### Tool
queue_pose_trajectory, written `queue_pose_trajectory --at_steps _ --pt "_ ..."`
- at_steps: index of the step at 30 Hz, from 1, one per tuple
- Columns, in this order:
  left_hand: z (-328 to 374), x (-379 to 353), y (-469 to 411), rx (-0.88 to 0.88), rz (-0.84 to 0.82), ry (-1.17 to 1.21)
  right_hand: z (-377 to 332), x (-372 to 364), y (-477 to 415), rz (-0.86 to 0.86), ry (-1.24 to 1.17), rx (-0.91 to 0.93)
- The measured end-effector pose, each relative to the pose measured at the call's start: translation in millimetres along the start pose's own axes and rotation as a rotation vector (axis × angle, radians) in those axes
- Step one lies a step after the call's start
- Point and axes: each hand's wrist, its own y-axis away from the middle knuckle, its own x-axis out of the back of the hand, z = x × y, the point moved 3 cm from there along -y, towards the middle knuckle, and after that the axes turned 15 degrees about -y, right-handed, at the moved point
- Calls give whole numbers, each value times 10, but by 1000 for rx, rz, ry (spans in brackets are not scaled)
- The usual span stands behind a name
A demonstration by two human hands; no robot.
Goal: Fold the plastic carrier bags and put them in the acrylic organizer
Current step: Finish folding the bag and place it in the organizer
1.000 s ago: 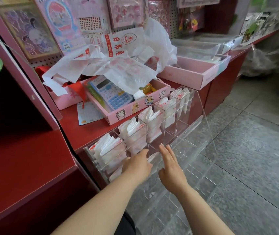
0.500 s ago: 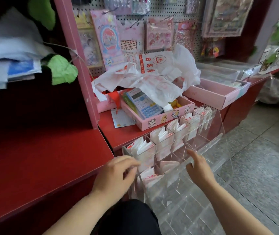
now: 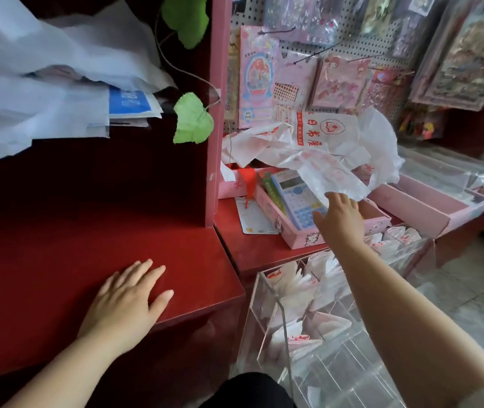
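A loose heap of white plastic carrier bags [image 3: 332, 151] with red print lies over the pink boxes on the red counter. My right hand [image 3: 341, 219] reaches up to the heap's lower edge, fingers extended and touching the plastic above the calculator. My left hand [image 3: 126, 300] rests flat, fingers spread, on the red shelf top at the left. The clear acrylic organizer [image 3: 282, 313] stands below the counter edge; several of its compartments hold folded white bags [image 3: 293, 281].
A pink box [image 3: 296, 237] holds a blue calculator [image 3: 296, 198]. A larger pink tray [image 3: 423, 207] sits to the right. A pegboard with hanging sticker packs [image 3: 293, 81] backs the counter. A red upright panel [image 3: 217, 113] divides the shelves. White sheets lie at the upper left.
Both hands left the organizer. My left hand moved left onto the red shelf top; my right hand rose to the bag heap. The view tilted up and left.
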Motion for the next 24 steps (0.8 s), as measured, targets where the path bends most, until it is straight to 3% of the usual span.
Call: queue_pose_trajectory --at_steps 4,7,13,18,21,24 --pt "-30 -33 -31 -24 -13 2 140 -59 -285 -10 157 -83" --pt "-38 -30 -51 -2 -17 14 211 -119 -391 1 96 -185" --pt "-87 -133 -61 -16 -37 65 216 -145 -445 32 203 -122" --pt "-96 -135 -39 -69 -71 -1 38 -44 -322 285 -127 41" --pt "-88 -63 -80 3 30 75 -234 -133 -1 328 -350 212" --pt "-67 -9 -29 21 18 85 -432 -235 481 325 -460 432"
